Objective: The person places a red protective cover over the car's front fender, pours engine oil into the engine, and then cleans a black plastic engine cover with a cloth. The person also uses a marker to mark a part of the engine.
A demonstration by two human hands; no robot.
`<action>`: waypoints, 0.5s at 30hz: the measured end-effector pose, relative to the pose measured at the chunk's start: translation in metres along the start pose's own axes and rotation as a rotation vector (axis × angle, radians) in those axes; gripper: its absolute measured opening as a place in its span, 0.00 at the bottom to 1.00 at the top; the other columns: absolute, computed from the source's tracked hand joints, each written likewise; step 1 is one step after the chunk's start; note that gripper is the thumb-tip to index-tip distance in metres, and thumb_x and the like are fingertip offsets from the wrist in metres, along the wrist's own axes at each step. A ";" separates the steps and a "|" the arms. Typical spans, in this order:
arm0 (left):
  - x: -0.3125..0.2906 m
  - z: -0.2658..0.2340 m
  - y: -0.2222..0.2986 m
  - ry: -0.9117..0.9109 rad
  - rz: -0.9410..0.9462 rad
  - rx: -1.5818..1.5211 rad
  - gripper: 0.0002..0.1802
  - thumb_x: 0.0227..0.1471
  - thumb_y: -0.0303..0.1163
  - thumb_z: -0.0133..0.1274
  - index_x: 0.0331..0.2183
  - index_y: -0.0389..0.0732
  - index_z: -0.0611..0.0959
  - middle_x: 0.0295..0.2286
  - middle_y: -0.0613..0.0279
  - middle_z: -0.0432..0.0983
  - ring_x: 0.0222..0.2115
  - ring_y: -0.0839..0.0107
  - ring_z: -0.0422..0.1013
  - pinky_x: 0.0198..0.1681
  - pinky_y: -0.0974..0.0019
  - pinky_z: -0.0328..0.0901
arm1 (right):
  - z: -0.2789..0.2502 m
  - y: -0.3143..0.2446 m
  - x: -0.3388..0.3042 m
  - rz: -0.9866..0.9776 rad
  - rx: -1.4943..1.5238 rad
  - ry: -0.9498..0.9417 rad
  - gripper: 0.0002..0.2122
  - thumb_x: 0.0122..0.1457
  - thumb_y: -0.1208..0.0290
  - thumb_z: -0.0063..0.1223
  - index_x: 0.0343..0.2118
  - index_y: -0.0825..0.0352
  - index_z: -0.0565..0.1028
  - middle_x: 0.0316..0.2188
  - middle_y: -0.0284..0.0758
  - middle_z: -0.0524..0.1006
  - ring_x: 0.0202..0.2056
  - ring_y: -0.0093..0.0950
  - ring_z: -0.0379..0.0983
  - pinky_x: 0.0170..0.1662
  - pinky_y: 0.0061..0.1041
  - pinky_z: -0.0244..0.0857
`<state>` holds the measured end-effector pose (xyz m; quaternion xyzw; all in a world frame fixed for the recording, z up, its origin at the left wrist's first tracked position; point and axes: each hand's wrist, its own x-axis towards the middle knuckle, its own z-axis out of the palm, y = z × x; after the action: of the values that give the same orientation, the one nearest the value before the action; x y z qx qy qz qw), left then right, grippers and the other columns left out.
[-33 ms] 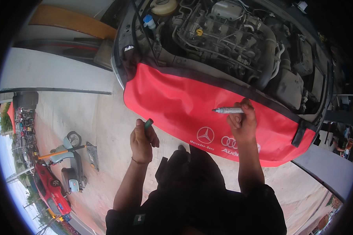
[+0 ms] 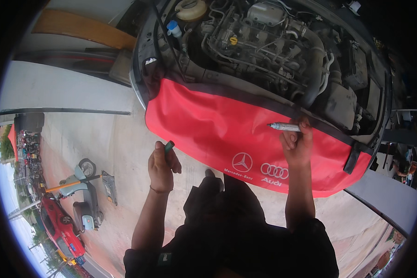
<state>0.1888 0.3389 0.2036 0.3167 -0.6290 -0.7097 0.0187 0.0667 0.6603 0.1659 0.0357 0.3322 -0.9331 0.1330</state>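
My right hand point(image 2: 297, 142) is closed round a marker pen point(image 2: 284, 126) with a pale barrel. The pen lies nearly level, its uncapped dark tip pointing left, above a red fender cover point(image 2: 208, 111). That cover hangs over the front edge of the car's engine bay, with white printed emblems low on it. Off the cover's lower left edge, my left hand point(image 2: 163, 162) grips a small dark green cap point(image 2: 169, 146) between thumb and fingers. The two hands are well apart.
Beyond the cover lies the open engine bay point(image 2: 264, 55), with a blue-capped reservoir point(image 2: 173, 28) and a yellow-topped dipstick point(image 2: 233, 41). A prop rod point(image 2: 169, 39) rises at its left. On the concrete floor point(image 2: 118, 153) to the left stand a scooter point(image 2: 85, 199) and a red car point(image 2: 62, 224).
My right hand has shifted to the right, carrying the marker pen with it. My left hand, with the cap, has drifted slightly left.
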 end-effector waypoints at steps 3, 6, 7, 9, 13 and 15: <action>0.040 -0.014 0.016 -0.146 -0.016 0.166 0.29 0.64 0.55 0.36 0.18 0.45 0.63 0.11 0.70 0.56 0.11 0.78 0.53 0.29 0.67 0.65 | -0.014 -0.052 0.022 -0.167 -0.047 0.073 0.06 0.59 0.65 0.53 0.30 0.58 0.69 0.16 0.26 0.66 0.13 0.17 0.57 0.17 0.17 0.52; 0.079 0.015 0.016 -0.296 -0.037 0.287 0.27 0.65 0.49 0.37 0.21 0.41 0.68 0.11 0.71 0.58 0.13 0.80 0.55 0.58 0.61 0.58 | -0.005 -0.056 0.040 -0.244 -0.099 0.100 0.04 0.61 0.65 0.50 0.35 0.57 0.70 0.20 0.27 0.65 0.19 0.17 0.57 0.20 0.16 0.53; 0.098 0.021 0.009 -0.360 -0.062 0.297 0.24 0.63 0.49 0.44 0.34 0.34 0.76 0.18 0.70 0.65 0.17 0.83 0.58 0.20 0.74 0.56 | 0.000 -0.052 0.050 -0.265 -0.105 0.143 0.05 0.61 0.65 0.50 0.37 0.57 0.71 0.21 0.28 0.65 0.20 0.17 0.58 0.21 0.17 0.53; 0.132 0.055 -0.002 -0.391 0.102 0.344 0.22 0.62 0.47 0.47 0.33 0.34 0.76 0.22 0.66 0.73 0.19 0.81 0.61 0.23 0.72 0.59 | 0.017 -0.028 0.065 -0.291 -0.126 0.236 0.07 0.62 0.64 0.49 0.40 0.58 0.71 0.23 0.29 0.66 0.22 0.18 0.59 0.23 0.19 0.55; 0.235 0.129 -0.012 -0.298 0.650 0.596 0.18 0.59 0.44 0.50 0.30 0.37 0.75 0.20 0.53 0.73 0.19 0.56 0.71 0.23 0.58 0.64 | 0.039 0.009 0.106 -0.369 -0.305 0.361 0.10 0.58 0.70 0.54 0.42 0.64 0.70 0.22 0.32 0.68 0.20 0.23 0.62 0.22 0.21 0.57; 0.283 0.161 -0.016 -0.223 0.828 0.735 0.16 0.58 0.43 0.50 0.28 0.39 0.75 0.20 0.51 0.74 0.22 0.49 0.72 0.24 0.52 0.65 | 0.048 0.027 0.135 -0.375 -0.460 0.418 0.11 0.58 0.72 0.54 0.42 0.68 0.70 0.23 0.32 0.70 0.20 0.22 0.64 0.23 0.21 0.59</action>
<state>-0.1071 0.3635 0.0703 -0.0477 -0.9048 -0.4065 0.1177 -0.0548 0.5792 0.1657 0.1333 0.5544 -0.8146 -0.1067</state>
